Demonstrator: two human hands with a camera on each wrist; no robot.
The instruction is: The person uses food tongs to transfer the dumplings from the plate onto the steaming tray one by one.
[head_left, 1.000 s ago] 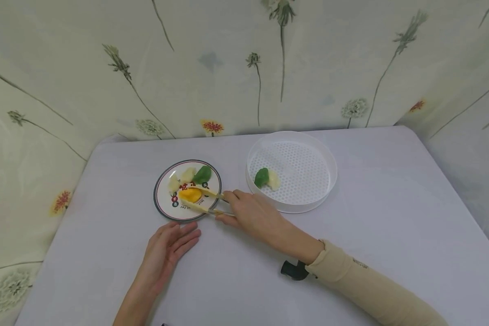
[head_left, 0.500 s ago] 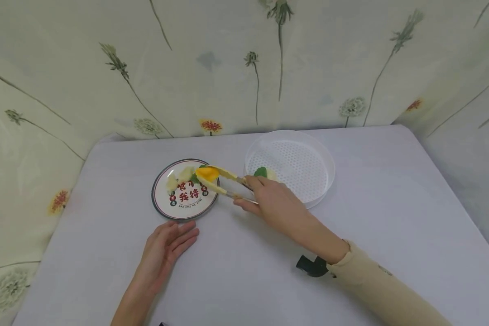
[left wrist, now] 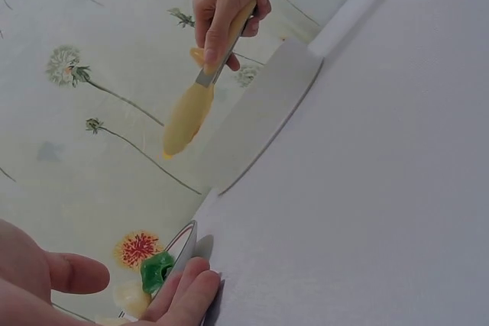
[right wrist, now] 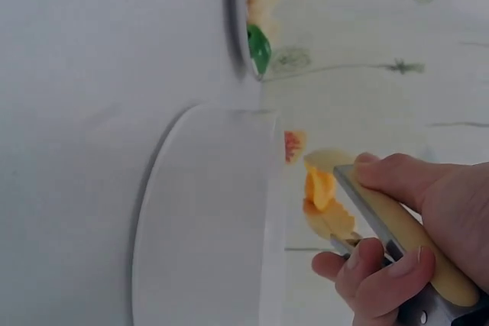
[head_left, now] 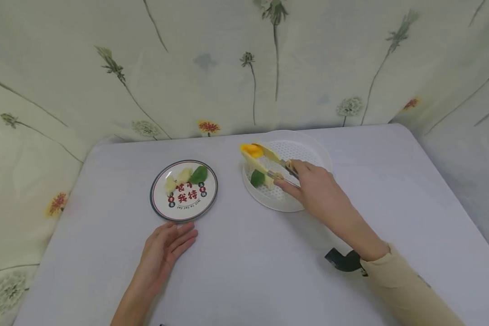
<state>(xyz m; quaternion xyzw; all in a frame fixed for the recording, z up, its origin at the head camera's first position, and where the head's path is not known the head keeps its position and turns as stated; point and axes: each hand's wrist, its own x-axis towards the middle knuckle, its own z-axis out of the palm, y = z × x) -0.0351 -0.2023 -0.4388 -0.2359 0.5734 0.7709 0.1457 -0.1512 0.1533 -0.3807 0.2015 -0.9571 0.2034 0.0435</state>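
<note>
Gripping yellow-tipped tongs (head_left: 265,164), right hand (head_left: 315,192) curled round the handles; tips pinch an orange dumpling (head_left: 248,149) over the white steamer tray (head_left: 323,156) rim, long axis pointing far-left.

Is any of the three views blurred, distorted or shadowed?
Head view: sharp, even light, the table edges bowed by the wide lens. Left wrist view: the near fingers are soft. Right wrist view: the right hand and tongs are slightly blurred.

tray (head_left: 323,158): perforated white plastic | plate (head_left: 158,207): glossy | table (head_left: 248,258): matt cloth
</note>
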